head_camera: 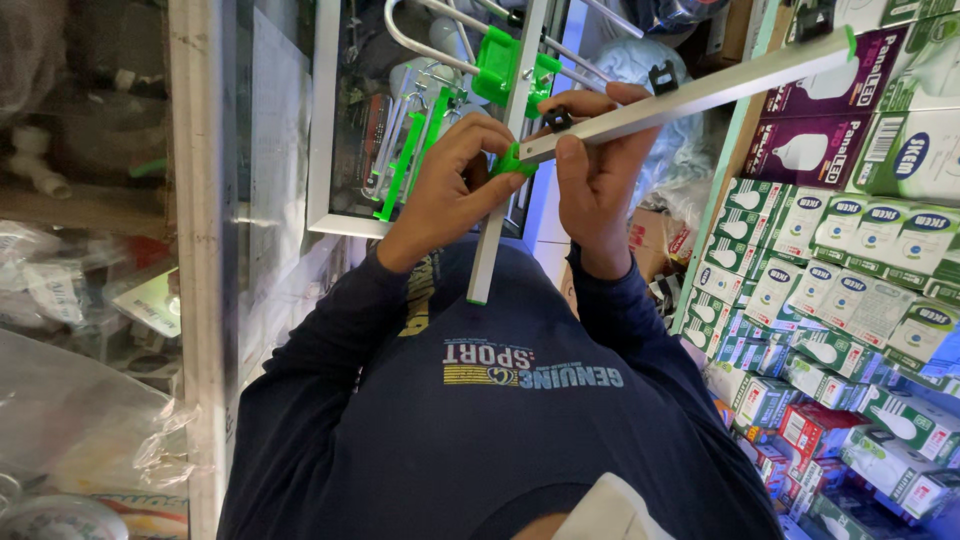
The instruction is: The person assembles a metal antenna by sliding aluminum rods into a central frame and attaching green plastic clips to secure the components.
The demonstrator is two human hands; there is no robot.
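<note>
Looking down over my dark blue long-sleeved shirt (520,420), I had both hands raised at the middle of the view, working on an aluminium antenna. My left hand (450,195) was curled shut, its fingertips pinching a small green plastic end cap (512,163) at the near end of a flat aluminium bar (700,92). My right hand (598,190), just beside the left at 3 o'clock from it, was wrapped around that same bar, thumb pressed along its underside and fingers hooked over the top near a small black clip (558,120). The bar ran away from my hands towards 2 o'clock, ending in another green tip near the top right corner. A second aluminium boom (505,190) crossed behind my hands, running from 12 o'clock down to about 6 o'clock, where it ended over my chest; a green bracket (497,62) gripped it above, with curved metal rods (420,45) fanning off towards 11 o'clock. Stacked boxes of light bulbs (840,290) filled the shelves from 3 to 5 o'clock, and a white metal frame (205,250) stood at 9 o'clock.
</note>
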